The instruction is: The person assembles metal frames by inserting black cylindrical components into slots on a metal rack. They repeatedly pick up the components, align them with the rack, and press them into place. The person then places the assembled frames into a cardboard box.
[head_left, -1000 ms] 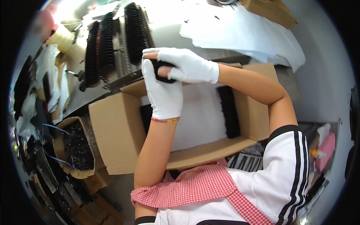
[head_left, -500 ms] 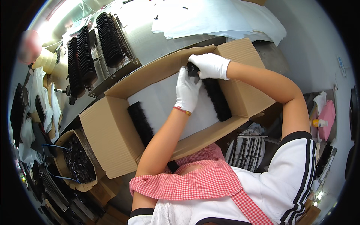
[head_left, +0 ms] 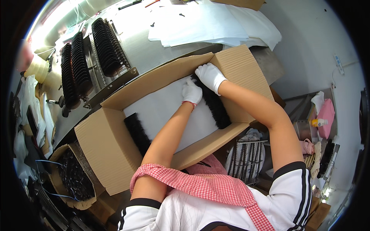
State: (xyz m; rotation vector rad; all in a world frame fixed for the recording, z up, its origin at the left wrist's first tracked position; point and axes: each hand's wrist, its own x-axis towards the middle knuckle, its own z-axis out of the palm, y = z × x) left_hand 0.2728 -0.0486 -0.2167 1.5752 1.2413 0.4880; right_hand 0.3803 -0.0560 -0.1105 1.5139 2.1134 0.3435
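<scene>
A long open cardboard box (head_left: 105,148) lies in front of me, its end flaps folded out. A white sheet (head_left: 154,102) covers most of its bottom. At the right end runs a row of black, fuzzy-edged strips (head_left: 216,104); a similar black row (head_left: 137,133) lies at the left end. Both my hands wear white gloves. My right hand (head_left: 211,78) closes over the far end of the right row, fingertips hidden. Beside it, over the sheet, my left hand (head_left: 192,93) has its fingers curled together near that row's edge; what they hold, if anything, is hidden.
Behind the box, a metal table (head_left: 142,50) bears racks of curved black pieces (head_left: 104,46) and a stack of white sheets (head_left: 208,27). Left stands a carton of shiny black pieces (head_left: 77,181). A wire rack (head_left: 246,159) sits right of my apron.
The black piece lifted in my right hand is down at the row's far end. My left hand has drawn in and curled. The view has shifted slightly.
</scene>
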